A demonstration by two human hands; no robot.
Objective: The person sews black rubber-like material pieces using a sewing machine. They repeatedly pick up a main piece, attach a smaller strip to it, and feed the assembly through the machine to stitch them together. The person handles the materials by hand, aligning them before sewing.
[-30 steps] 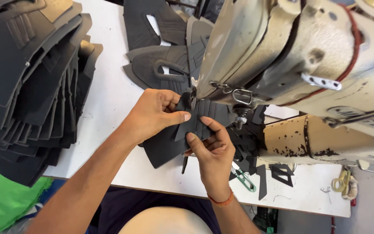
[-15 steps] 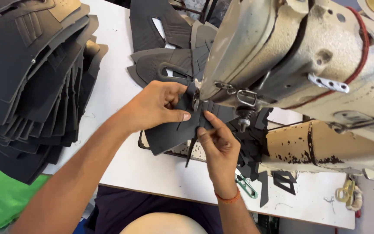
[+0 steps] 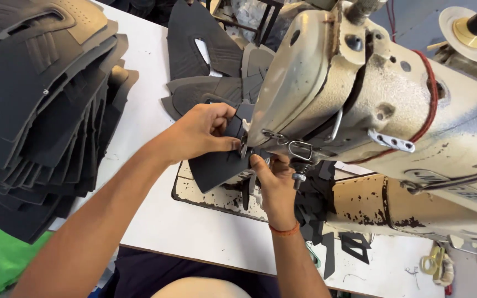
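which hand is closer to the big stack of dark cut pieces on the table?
Left. The left hand grips the dark piece at the sewing machine, on the side facing the stack. The right hand sits farther from it, under the machine head.

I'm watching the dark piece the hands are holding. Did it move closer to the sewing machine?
Yes. The dark piece was out in front of the sewing machine; now both hands have pushed it in under the machine's head.
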